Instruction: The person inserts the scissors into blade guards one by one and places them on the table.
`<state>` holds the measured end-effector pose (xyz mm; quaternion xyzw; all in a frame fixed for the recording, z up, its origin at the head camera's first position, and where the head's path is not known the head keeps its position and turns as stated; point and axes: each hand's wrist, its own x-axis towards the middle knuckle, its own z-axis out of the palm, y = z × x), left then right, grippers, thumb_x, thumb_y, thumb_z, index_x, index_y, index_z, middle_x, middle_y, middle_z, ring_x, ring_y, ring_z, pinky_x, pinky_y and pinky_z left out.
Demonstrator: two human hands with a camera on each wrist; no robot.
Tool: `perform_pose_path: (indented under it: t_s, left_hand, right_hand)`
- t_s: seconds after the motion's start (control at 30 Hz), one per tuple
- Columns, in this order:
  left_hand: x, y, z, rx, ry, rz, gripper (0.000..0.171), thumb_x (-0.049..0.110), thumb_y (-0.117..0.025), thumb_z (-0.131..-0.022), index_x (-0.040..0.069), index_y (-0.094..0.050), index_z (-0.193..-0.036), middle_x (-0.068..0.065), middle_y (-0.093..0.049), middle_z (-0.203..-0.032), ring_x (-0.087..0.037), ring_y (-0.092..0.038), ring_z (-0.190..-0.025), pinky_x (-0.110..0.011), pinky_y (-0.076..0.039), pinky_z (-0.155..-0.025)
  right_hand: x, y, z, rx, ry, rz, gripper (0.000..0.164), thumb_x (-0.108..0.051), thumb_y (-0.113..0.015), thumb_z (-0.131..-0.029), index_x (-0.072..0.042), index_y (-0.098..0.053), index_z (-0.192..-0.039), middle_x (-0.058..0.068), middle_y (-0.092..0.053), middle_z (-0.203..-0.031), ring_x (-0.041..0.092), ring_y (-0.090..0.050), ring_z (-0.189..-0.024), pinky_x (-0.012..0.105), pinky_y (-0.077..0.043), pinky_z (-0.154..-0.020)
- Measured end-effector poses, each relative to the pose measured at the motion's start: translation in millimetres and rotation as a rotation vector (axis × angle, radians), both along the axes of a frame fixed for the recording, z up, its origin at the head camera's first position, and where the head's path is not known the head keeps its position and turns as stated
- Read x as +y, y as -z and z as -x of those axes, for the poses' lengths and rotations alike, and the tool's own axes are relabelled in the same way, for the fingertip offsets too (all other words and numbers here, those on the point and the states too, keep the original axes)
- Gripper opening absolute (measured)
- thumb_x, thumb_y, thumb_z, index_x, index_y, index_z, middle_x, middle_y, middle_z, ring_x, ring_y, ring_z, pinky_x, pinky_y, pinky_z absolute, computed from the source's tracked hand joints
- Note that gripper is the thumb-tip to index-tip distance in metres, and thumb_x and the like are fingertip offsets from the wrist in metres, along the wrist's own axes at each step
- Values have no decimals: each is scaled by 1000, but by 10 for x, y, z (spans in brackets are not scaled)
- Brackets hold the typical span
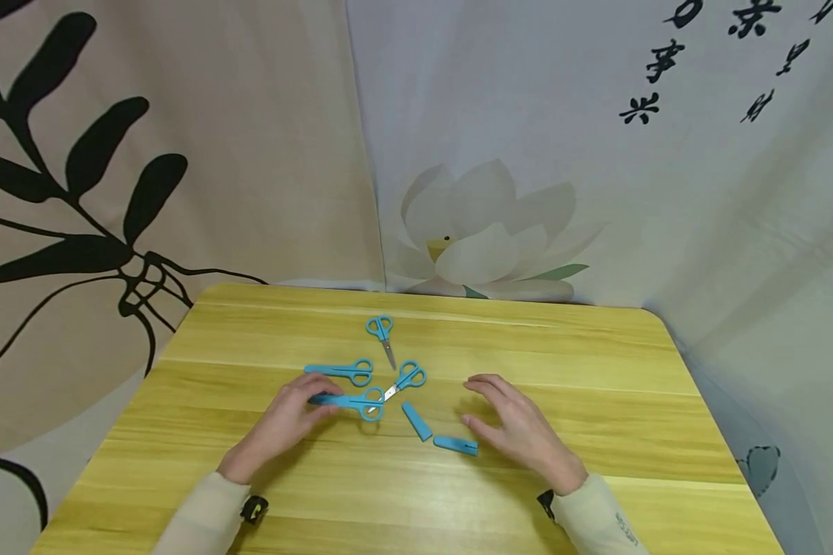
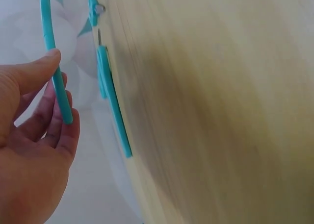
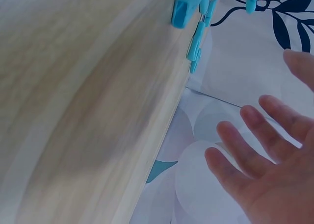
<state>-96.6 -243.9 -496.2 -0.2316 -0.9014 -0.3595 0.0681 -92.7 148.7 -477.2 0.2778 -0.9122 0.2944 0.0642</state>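
Observation:
My left hand point(image 1: 288, 416) pinches a pair of blue scissors point(image 1: 352, 402) by its covered blade, thumb against fingers, handle loops pointing right. In the left wrist view these scissors point(image 2: 47, 23) are seen edge-on, raised off the table. Behind them lie other blue scissors point(image 1: 340, 371) with the blade covered. Two pairs have bare metal blades: one scissors point(image 1: 382, 331) at the back, another scissors point(image 1: 409, 375) partly behind the held pair. Two loose blue blade covers point(image 1: 416, 422) lie right of centre. Near them my right hand point(image 1: 517, 428) hovers with relaxed, spread fingers, holding nothing point(image 3: 267, 155).
The wooden table point(image 1: 597, 370) has rounded back corners. A patterned cloth point(image 1: 493, 116) with a lotus and dark characters hangs behind it, beside another cloth point(image 1: 264, 139) with black leaves. Black straps point(image 1: 254, 509) sit at both wrists.

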Motion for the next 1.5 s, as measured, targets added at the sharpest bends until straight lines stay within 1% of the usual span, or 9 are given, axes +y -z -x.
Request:
perform_pose_path:
  t_s: [0.17,0.33,0.5,0.63,0.77,0.9,1.03,1.33,1.5]
  left_hand:
    - [-115,29,45,-34,4,-6,27,-2,-83,-85,10,-75,-107,2,-69,-109,-20,-68,-97,-41,-59,-84]
    - [-202,45,89,-61,3,-7,26,-3,-82,-85,10,-75,-107,3,-69,-106,-16,-67,-92,-36,-59,-81]
    - [-266,57,140,-127,-6,-3,24,-1,-81,-87,11,-75,-107,5,-68,-104,-15,-65,-91,-31,-57,-80]
    - [-297,77,184,-175,-15,16,22,1,-81,-88,12,-76,-107,4,-68,-102,-19,-65,-93,-34,-56,-80]
    - [-329,121,216,-200,-16,40,20,3,-81,-89,13,-76,-105,4,-69,-102,-19,-64,-93,-36,-56,-80]
    - [-364,156,223,-208,-11,54,19,3,-80,-89,14,-76,-104,5,-68,-101,-17,-64,-92,-35,-56,-80]
    - [-387,173,225,-201,-10,65,19,2,-80,-89,14,-76,-104,5,-67,-100,-16,-64,-92,-34,-55,-81]
    - [-406,162,238,-182,-12,93,18,2,-80,-89,13,-76,-102,4,-67,-99,-17,-64,-92,-35,-56,-81]
    - [-394,161,245,-178,-13,125,17,3,-81,-89,14,-76,-101,5,-67,-99,-16,-63,-93,-36,-56,-82]
  right_hand:
    - [13,-3,-4,5,-4,3,48,-31,-78,-94,-8,-65,-134,4,-61,-138,26,-60,-126,46,-53,-102]
    - [23,-6,-9,6,1,-5,47,-31,-78,-94,-9,-65,-133,4,-61,-138,26,-61,-126,46,-53,-102]
    - [29,-9,-17,-3,3,-14,46,-32,-78,-94,-9,-66,-132,4,-61,-138,26,-61,-126,46,-52,-102]
    - [27,-9,-24,-9,8,-21,46,-32,-78,-94,-9,-67,-132,4,-62,-137,26,-61,-126,46,-52,-102]
    - [21,-8,-34,-21,11,-25,46,-32,-78,-94,-9,-67,-132,5,-62,-138,26,-61,-126,46,-52,-103]
    - [18,-3,-44,-22,10,-29,46,-32,-78,-94,-9,-67,-132,4,-62,-137,26,-61,-125,46,-52,-102]
    - [15,1,-46,-17,11,-27,45,-32,-78,-94,-10,-67,-132,3,-61,-138,25,-61,-125,45,-53,-102]
    - [3,-3,-39,-19,11,-34,45,-32,-78,-94,-11,-67,-132,3,-62,-137,25,-61,-125,45,-53,-102]
    - [0,-7,-36,-21,9,-37,45,-32,-78,-94,-11,-67,-132,2,-62,-137,24,-61,-125,45,-53,-102]
